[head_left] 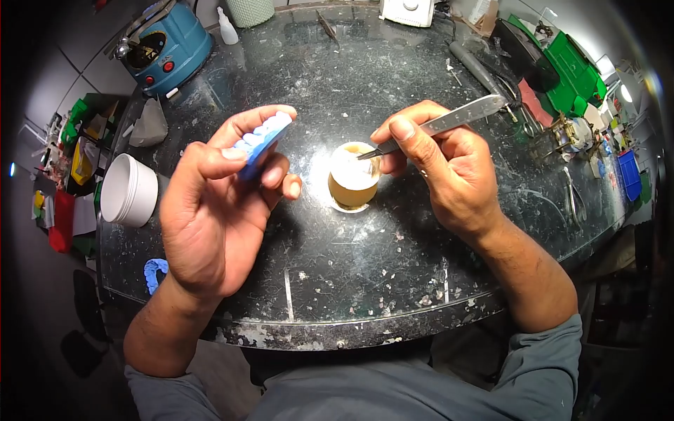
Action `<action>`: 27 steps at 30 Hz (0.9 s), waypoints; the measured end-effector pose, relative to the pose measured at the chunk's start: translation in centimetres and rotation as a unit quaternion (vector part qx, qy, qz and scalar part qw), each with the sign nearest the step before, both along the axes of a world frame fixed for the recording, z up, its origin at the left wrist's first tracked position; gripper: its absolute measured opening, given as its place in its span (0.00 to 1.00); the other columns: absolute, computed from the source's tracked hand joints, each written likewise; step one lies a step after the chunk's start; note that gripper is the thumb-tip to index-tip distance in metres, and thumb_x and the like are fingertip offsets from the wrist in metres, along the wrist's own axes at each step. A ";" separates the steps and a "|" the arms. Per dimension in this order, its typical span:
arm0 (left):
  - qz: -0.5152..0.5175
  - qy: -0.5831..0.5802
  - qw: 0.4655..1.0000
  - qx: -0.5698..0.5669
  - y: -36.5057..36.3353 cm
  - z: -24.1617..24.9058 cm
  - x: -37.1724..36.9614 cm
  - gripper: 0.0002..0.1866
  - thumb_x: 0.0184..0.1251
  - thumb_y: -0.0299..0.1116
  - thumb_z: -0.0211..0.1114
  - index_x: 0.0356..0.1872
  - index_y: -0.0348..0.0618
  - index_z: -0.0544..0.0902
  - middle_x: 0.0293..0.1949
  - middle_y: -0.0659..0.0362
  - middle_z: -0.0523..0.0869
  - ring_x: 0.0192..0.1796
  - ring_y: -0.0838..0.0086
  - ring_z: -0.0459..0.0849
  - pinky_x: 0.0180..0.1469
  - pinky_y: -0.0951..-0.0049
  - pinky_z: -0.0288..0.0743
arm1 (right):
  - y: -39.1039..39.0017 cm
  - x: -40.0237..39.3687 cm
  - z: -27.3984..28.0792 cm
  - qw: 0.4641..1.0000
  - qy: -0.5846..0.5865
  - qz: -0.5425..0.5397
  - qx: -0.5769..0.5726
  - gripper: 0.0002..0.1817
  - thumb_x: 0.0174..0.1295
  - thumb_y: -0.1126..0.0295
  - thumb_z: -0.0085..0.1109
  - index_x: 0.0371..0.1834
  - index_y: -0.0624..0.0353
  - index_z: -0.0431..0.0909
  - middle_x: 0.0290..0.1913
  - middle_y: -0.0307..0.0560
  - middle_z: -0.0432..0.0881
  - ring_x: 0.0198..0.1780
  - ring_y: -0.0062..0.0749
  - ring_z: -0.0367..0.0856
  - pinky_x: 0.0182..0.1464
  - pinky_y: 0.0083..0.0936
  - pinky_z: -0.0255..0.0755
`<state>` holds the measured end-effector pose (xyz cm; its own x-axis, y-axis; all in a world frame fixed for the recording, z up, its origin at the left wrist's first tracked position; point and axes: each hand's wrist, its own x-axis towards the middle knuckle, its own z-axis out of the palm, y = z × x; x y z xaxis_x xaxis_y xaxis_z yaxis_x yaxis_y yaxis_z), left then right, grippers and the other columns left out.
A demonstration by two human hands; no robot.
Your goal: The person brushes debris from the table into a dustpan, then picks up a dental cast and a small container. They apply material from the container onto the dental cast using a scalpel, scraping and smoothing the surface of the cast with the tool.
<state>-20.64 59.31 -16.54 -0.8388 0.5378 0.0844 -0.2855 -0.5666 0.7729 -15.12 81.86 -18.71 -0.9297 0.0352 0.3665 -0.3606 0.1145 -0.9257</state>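
Note:
My left hand [223,189] is raised on the left, its thumb and fingers closed around a blue dental model [264,146]. The model's row of teeth faces up and toward the thumb. My right hand [449,158] grips a flat metal scalpel [463,116] between thumb and fingers, with its rounded end pointing up to the right. The scalpel's dark tip slants down over the mouth of a small yellowish cup [353,193], which has pale material at its top. That cup stands on the black, stained table between my hands.
A white tub [129,191] and a second blue dental arch [154,274] lie left. Behind are a blue machine [168,52], a dropper bottle [227,28] and a white device [407,12]. Pliers [574,200], a grey handpiece [474,67] and a green case [572,77] are right.

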 end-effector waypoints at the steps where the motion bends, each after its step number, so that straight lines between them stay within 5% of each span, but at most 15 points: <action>1: 0.010 0.013 0.999 -0.029 0.3 0.2 0.2 0.22 0.63 0.35 0.51 0.54 0.30 0.73 0.56 0.46 0.75 0.40 0.71 0.72 0.50 0.64 0.72 | 0.0 0.0 0.0 1.000 -0.002 0.003 -0.006 0.13 0.74 0.65 0.52 0.43 0.65 0.80 0.37 0.40 0.83 0.36 0.18 0.80 0.40 0.17 0.75; 3: 0.002 0.056 0.995 -0.087 0.1 0.1 0.0 0.28 0.63 0.34 0.53 0.64 0.32 0.67 0.51 0.52 0.76 0.49 0.71 0.76 0.57 0.66 0.71 | -0.1 0.0 0.0 1.000 -0.007 0.008 -0.015 0.14 0.74 0.65 0.52 0.43 0.65 0.80 0.37 0.41 0.82 0.36 0.18 0.80 0.40 0.17 0.75; 13: 0.068 0.156 0.979 -0.115 0.6 -0.3 0.1 0.32 0.63 0.29 0.61 0.67 0.39 0.60 0.53 0.49 0.76 0.62 0.64 0.75 0.67 0.59 0.69 | 0.1 -0.1 0.1 0.999 -0.028 0.017 -0.035 0.15 0.74 0.62 0.51 0.41 0.64 0.79 0.38 0.40 0.82 0.34 0.16 0.79 0.40 0.16 0.74; 27: 0.084 0.174 0.968 -0.163 0.9 0.2 0.6 0.30 0.57 0.23 0.68 0.61 0.35 0.66 0.51 0.48 0.81 0.59 0.61 0.80 0.69 0.58 0.67 | 0.0 -0.1 0.1 0.995 -0.069 0.024 -0.073 0.15 0.74 0.63 0.50 0.40 0.65 0.79 0.33 0.41 0.82 0.31 0.17 0.79 0.37 0.16 0.74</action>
<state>-20.08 60.26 -16.36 -0.8678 0.4417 0.2274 0.0999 -0.2932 0.9508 -15.24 81.88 -18.63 -0.9728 0.0337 0.2293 -0.2305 -0.0398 -0.9723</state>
